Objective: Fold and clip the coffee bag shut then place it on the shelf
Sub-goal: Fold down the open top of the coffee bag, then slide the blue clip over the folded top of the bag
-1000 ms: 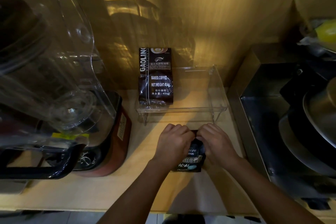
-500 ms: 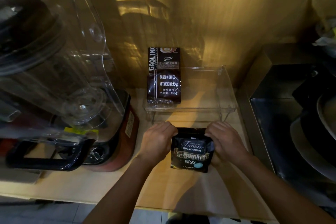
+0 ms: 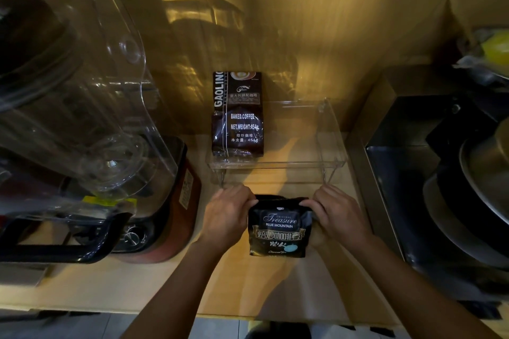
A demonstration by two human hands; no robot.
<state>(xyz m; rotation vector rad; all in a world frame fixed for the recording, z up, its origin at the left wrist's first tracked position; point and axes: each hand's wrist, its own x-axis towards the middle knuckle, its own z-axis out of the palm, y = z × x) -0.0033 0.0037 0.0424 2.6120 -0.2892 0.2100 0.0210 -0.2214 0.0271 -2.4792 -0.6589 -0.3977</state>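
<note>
A small black coffee bag labelled "Treasure Blue Mountain" stands on the wooden counter just in front of a clear acrylic shelf. My left hand pinches its top left corner and my right hand pinches its top right corner. The bag's top edge is bent backward between my fingers. No clip is visible. A taller dark "Gaoling" coffee bag stands on the left side of the shelf.
A blender with a large clear jug on a red base fills the left. A metal sink with stacked pans lies to the right. A wooden wall stands behind the shelf, and the counter edge runs near me.
My hands have moved apart from the middle of the bag's top to its two corners, uncovering the front label. The bag stands a little more upright.
</note>
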